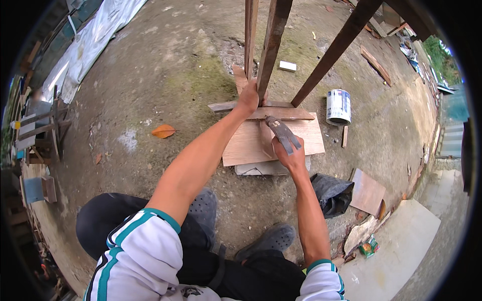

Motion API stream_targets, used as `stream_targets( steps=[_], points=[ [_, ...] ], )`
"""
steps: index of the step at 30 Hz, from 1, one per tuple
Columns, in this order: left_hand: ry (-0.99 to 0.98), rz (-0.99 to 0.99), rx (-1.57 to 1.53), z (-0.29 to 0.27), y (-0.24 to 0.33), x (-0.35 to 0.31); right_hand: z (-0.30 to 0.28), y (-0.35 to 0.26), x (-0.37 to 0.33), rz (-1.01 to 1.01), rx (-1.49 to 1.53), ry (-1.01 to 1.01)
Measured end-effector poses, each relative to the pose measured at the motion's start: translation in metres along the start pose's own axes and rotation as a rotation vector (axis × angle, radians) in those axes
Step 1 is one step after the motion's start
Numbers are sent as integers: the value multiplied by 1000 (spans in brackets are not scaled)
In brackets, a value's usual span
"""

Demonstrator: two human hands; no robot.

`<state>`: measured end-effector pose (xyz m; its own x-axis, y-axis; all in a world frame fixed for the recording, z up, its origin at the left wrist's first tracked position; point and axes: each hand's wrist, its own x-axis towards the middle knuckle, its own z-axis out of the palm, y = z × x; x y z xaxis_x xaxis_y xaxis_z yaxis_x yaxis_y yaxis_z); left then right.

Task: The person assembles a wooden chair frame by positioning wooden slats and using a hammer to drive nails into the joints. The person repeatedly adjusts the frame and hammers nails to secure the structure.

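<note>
My left hand [249, 98] is wrapped round the lower end of an upright wooden post [272, 47], where it meets a horizontal wooden strip [288, 114]. In my right hand [291, 154] is a claw hammer [282, 133], gripped close to its head, most of its handle hidden. The hammer's head lies just on the near side of the strip, over a light plywood board [241, 145]; whether it touches the strip I cannot tell. Two more wooden posts rise from the same frame, a thin one [250, 40] at left and a slanting one [336, 52] at right.
To the right lie a paint can [338, 106] on its side, a black plastic bag [332, 194] and a piece of board [367, 192]. A small white block [287, 66] sits beyond the frame. White sheeting [93, 47] covers the far left; scrap wood [40, 133] is stacked at left.
</note>
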<state>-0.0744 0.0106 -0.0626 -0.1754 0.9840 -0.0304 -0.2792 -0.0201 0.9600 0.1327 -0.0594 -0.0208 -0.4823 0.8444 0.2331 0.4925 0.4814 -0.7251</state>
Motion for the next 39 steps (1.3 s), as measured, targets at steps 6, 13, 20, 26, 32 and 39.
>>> stream_targets(
  steps=[6, 13, 20, 26, 32, 39],
  points=[
    [46, -36, -2, -8, 1, -4, -16, -36, 0, -43, 36, 173],
    [19, 9, 115, -9, -17, -10, -4, -41, 31, 251, 21, -100],
    [33, -29, 3, -9, -4, -5, -35, -45, -3, 72, 18, 52],
    [50, -82, -93, 3, 7, -4, -27, -4, -54, 740, 463, 16],
    [154, -62, -49, 10, 14, -2, -31, 13, -86, 806, 484, 278],
    [94, -63, -32, 2, 14, -7, -15, -36, -71, 769, 681, 288]
  ],
)
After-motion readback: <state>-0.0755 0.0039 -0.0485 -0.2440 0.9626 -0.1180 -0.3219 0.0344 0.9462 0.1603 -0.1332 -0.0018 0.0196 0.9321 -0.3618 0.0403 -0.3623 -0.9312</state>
